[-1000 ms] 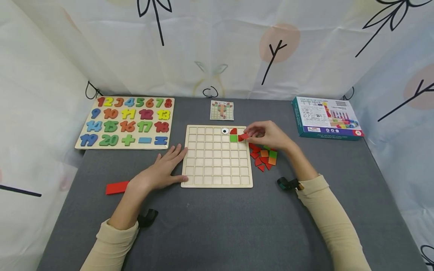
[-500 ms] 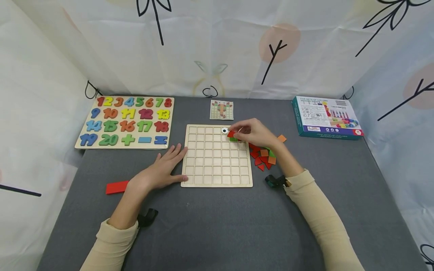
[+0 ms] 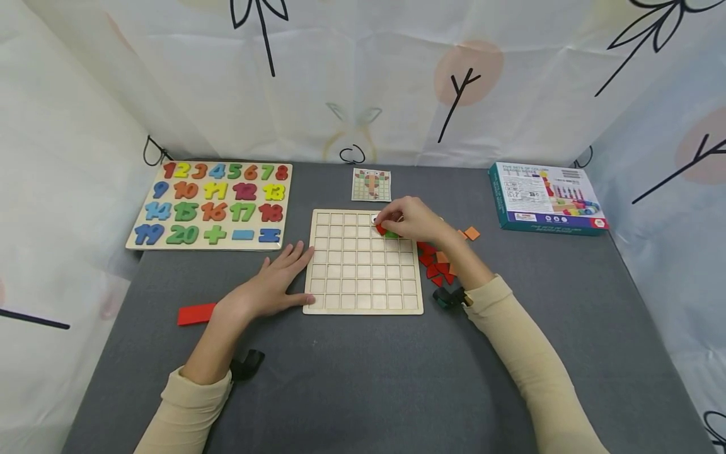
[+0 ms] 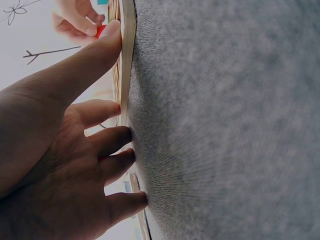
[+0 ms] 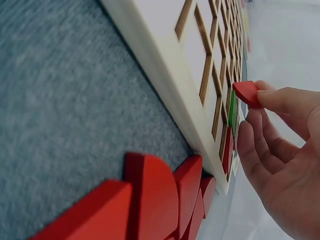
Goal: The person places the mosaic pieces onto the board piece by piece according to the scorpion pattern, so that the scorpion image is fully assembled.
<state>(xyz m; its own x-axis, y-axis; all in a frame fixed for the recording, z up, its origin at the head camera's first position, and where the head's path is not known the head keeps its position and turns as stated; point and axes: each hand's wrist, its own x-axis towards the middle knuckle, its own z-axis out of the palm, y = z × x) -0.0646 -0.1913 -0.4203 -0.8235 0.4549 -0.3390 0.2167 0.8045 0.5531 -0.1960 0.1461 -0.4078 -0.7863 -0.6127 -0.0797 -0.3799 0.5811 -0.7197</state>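
A wooden grid board point(image 3: 356, 272) lies flat on the grey table. My left hand point(image 3: 266, 287) rests at its left side with fingers spread, thumb on the lower left corner; in the left wrist view the thumb point(image 4: 107, 42) lies over the board's edge. My right hand point(image 3: 413, 222) is over the board's upper right part. Between thumb and fingers it pinches a red quarter-round tile point(image 5: 246, 93), tilted just above the cells. Beneath it a green square tile point(image 5: 233, 109) and a red tile point(image 5: 227, 150) sit in the grid. The eye tile point(image 3: 374, 218) is partly hidden by the fingers.
Red and orange tiles point(image 3: 432, 270) lie heaped at the board's right side, partly behind the right wrist. A pattern card point(image 3: 371, 185) lies beyond the board. A number puzzle point(image 3: 227, 189) stands back left, a box point(image 3: 547, 198) back right, a red block point(image 3: 195, 314) near the left forearm.
My right hand has carried the red tile leftward from the board's right edge to beside the eye tile. An orange tile right of the wrist has come into sight. The left hand stays put.
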